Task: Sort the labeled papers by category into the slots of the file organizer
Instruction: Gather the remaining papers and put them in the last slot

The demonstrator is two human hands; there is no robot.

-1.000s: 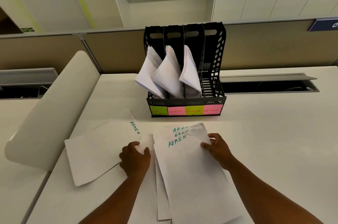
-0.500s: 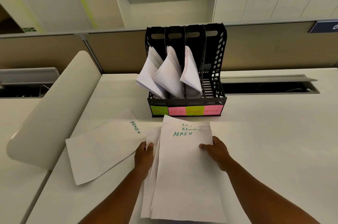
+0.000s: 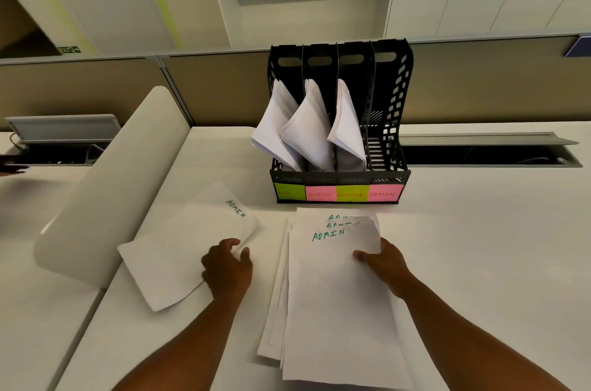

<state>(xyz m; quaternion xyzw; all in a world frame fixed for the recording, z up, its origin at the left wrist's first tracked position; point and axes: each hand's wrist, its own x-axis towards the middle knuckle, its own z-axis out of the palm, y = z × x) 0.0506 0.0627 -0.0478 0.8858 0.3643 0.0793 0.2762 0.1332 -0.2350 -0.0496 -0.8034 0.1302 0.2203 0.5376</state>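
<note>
Surface (image 3: 479, 246): white, carrying all items listed.
File organizer (image 3: 391, 122): black, four slots, upright at far centre; coloured labels along the near edge, the rightmost pink one reading ADMIN, the leftmost green one too faint to read.
Slots: three left slots each holding folded white papers leaning left; rightmost slot showing only its bare slatted floor.
Paper stack (image 3: 339, 294): near centre, just in front of the organizer; several sheets roughly squared, three ADMIN headings in green showing at the far end.
Loose sheets (image 3: 179, 250): left of the stack, lying askew, ADMIN written at the far right corner; probably two sheets overlapped.
Right hand (image 3: 383, 266): pinching the right edge of the paper stack, thumb on top.
Left hand (image 3: 228, 266): resting on the near right corner of the loose sheets, fingers curled, thumb raised, corner bent between them.
Curved white panel (image 3: 105, 186): far left, beside the loose sheets.
</note>
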